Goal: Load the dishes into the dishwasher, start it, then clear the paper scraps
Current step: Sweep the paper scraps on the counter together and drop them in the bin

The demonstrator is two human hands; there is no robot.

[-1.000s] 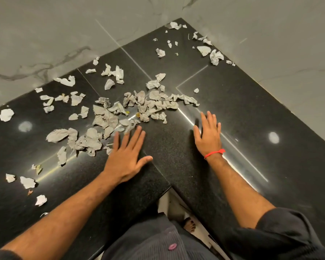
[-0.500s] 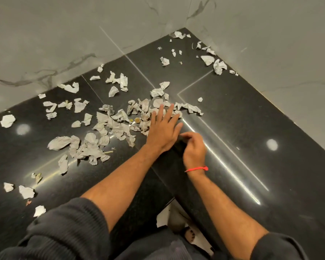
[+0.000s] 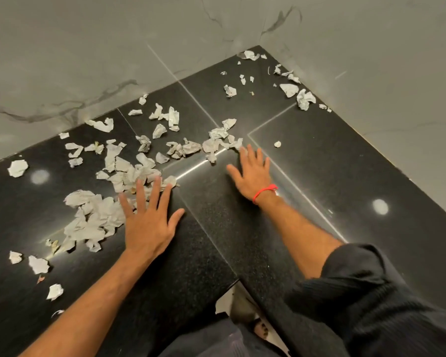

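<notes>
Several torn, crumpled white paper scraps (image 3: 93, 217) lie scattered over a black granite corner countertop (image 3: 332, 176). My left hand (image 3: 150, 222) lies flat with fingers spread, its fingertips touching the right edge of the biggest heap. My right hand (image 3: 252, 173), with a red thread on the wrist, is flat and spread too, its fingertips against a smaller cluster of scraps (image 3: 219, 141) near the middle. More scraps (image 3: 304, 99) sit in the far corner by the wall. Neither hand holds anything. No dishes or dishwasher are in view.
Grey marble wall tiles (image 3: 113, 47) bound the counter at the back and right. The counter's inner front corner (image 3: 237, 279) is just before my body, with floor and a foot below. Loose scraps (image 3: 38, 264) lie near the left front edge.
Half a second ago both hands met near the middle cluster. They have spread apart: the left hand went back left to the big heap, the right hand opened flat.
</notes>
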